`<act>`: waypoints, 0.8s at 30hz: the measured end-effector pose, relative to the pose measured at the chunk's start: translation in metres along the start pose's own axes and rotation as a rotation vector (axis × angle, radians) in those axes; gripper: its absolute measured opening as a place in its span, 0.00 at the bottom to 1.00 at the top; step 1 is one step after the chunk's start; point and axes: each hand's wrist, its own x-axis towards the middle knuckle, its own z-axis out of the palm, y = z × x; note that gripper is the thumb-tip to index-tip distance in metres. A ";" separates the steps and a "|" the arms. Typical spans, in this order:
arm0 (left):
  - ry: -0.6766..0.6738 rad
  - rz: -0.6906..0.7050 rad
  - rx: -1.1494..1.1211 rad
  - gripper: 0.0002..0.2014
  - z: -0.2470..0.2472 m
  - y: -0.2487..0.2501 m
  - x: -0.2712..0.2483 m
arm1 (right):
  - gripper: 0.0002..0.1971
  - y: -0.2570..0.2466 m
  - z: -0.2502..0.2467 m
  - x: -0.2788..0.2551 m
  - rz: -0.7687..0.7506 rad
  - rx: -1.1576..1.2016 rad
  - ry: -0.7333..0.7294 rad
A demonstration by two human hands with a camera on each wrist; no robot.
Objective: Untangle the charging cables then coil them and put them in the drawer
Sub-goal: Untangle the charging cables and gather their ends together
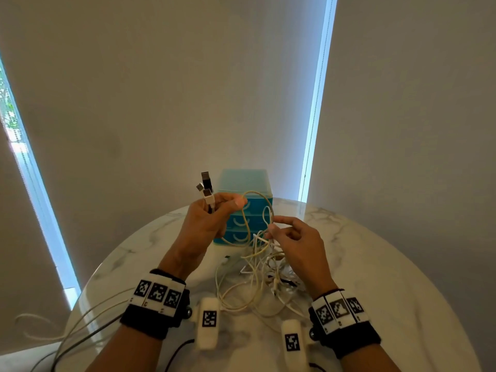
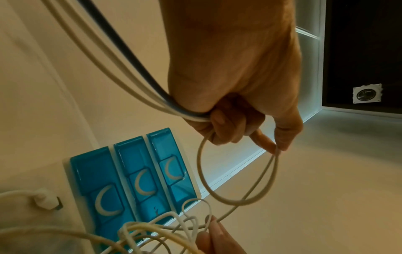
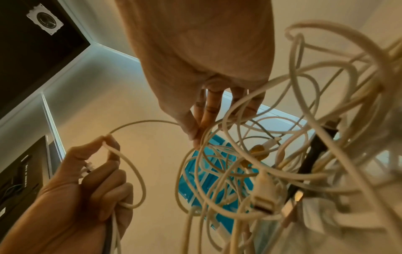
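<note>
Left hand (image 1: 208, 218) is fisted round a bundle of cable ends, USB plugs (image 1: 205, 185) sticking up, and its thumb and forefinger also pinch the cream cable loop (image 1: 248, 218). Right hand (image 1: 292, 237) pinches the same cable lower down, just above the tangle (image 1: 265, 277), which lies on the marble table (image 1: 389, 264) near the person; the other fingers look loosely curled. Blue three-drawer unit (image 1: 245, 205) sits at the far side, all drawers look closed (so stowing is still ahead).

Step in hand, by my read: feeding one cable free. To do it well, keep the left grip fixed as anchor, slide the right pinch down the strand, and lift crossings off rather than yanking. Pulling hard probably tightens the knot.
</note>
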 end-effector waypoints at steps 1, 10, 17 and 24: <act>-0.030 0.002 -0.007 0.13 0.001 0.001 -0.001 | 0.09 0.002 -0.002 0.001 0.009 -0.008 -0.012; -0.096 -0.125 0.169 0.14 0.000 0.001 -0.001 | 0.07 -0.010 -0.015 0.007 -0.029 0.064 0.262; -0.087 -0.240 0.326 0.15 -0.006 -0.013 0.002 | 0.06 -0.026 -0.017 0.003 -0.052 0.189 0.203; -0.438 -0.212 0.502 0.03 0.005 -0.012 0.000 | 0.04 -0.032 -0.011 0.001 -0.088 0.279 0.176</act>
